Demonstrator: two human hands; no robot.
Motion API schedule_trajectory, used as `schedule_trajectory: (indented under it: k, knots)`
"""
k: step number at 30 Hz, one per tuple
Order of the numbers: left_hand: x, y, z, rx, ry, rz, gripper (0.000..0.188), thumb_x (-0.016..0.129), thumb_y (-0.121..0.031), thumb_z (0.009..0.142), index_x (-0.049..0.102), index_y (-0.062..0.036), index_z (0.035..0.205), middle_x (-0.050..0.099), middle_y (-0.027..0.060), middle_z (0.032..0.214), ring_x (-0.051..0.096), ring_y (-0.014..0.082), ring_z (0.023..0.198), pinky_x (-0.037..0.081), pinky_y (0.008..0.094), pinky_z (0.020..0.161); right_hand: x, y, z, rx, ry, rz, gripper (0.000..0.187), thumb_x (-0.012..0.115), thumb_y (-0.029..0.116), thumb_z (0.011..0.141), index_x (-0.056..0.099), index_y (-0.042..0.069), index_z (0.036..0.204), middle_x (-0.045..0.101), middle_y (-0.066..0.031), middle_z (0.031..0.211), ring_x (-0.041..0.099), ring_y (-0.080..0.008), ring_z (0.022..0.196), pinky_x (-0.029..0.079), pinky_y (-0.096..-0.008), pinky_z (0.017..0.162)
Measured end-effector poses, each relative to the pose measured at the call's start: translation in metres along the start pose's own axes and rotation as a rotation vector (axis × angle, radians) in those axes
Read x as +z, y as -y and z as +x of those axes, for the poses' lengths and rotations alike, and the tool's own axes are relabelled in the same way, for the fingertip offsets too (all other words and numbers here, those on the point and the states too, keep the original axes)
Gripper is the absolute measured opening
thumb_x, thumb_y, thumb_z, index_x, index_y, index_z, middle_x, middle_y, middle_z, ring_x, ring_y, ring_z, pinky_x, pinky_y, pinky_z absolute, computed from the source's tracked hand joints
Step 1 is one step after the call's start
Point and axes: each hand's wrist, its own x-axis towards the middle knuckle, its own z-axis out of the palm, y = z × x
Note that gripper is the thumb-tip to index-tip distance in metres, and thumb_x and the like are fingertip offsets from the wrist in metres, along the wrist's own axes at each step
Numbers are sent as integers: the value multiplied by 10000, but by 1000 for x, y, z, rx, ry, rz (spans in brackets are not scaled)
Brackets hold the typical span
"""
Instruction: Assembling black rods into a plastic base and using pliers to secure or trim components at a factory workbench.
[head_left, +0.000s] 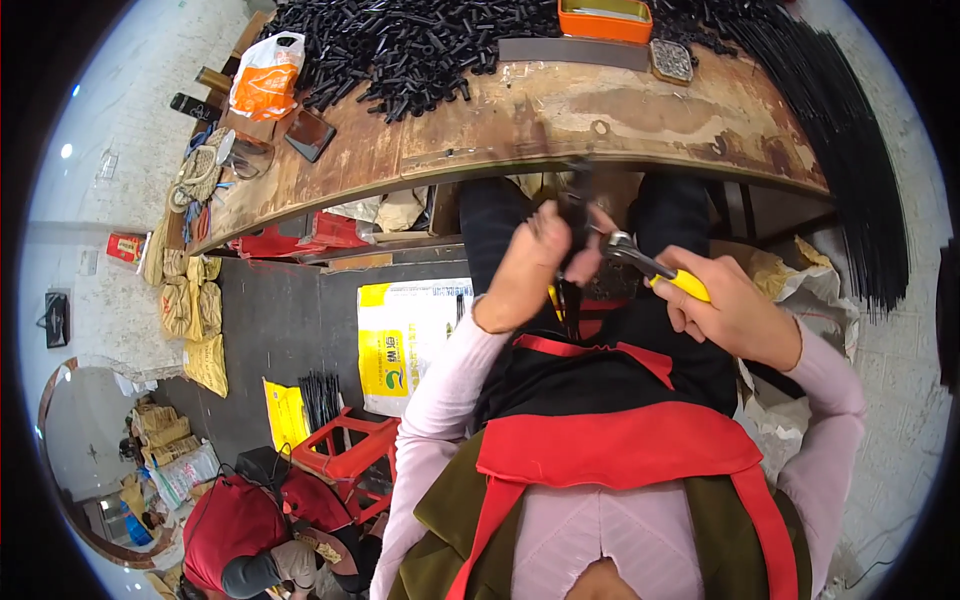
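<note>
- Over the lap (645, 335), at the near side of the workbench (350, 170), the left hand (525, 262) is holding a dark piece (573, 205), and the right hand (737, 300) is holding a yellow-handled tool (690, 285) just to its right.
- The tool is looking hard and stiff; its weight is probably sitting toward the metal head (622, 242) at its left end, so the yellow handle is offering the surest hold.
- The dark piece is blurring badly — judging loosely, it is behaving as something light and rigid, perhaps a little slick, and best pinched around its middle.
- The right fingers are clamping round the handle, which is lying across them; the black shank and head are jutting left, beyond their grasp.
- The left fingers are seemingly closing on the dark piece, which is standing out on their far side — blur is hiding the exact contact. Whether the metal head is touching it, I cannot tell.
- Farther off, a heap of black parts (400, 60) is covering the bench's far side, well apart from both hands.
</note>
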Motion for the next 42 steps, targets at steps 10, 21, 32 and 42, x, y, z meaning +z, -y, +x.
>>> schedule_trajectory:
  k: [10,21,32,42]
  knots:
    - [-1,-2,3,2,70,-1,559,356,-532,1020,482,-10,1175,476,9,709,413,88,637,357,240,600,-4,-16,10,-166,72,257,347,479,225,1017,525,-15,1264,630,-74,793,576,-124,551,453,-249,556]
    - [-6,3,0,59,32,-64,579,382,-542,1008,481,4,1176,478,21,716,431,104,633,377,254,604,-18,9,19,92,220,150,323,480,297,1016,541,-11,942,588,-45,695,557,-107,523,455,-269,500]
    - [-8,5,14,-3,59,-97,556,360,-531,1018,461,-13,1195,448,11,696,400,93,613,368,251,587,-55,32,27,-62,194,-288,267,527,277,997,506,17,941,493,-47,577,491,-157,509,406,-317,508]
    - [-88,-36,18,103,-770,67,599,370,-552,1012,553,-10,1189,428,-14,659,411,96,559,347,226,509,-73,-60,122,-160,-403,-901,473,656,382,875,502,37,1159,606,-161,988,594,-333,962,469,-427,746]
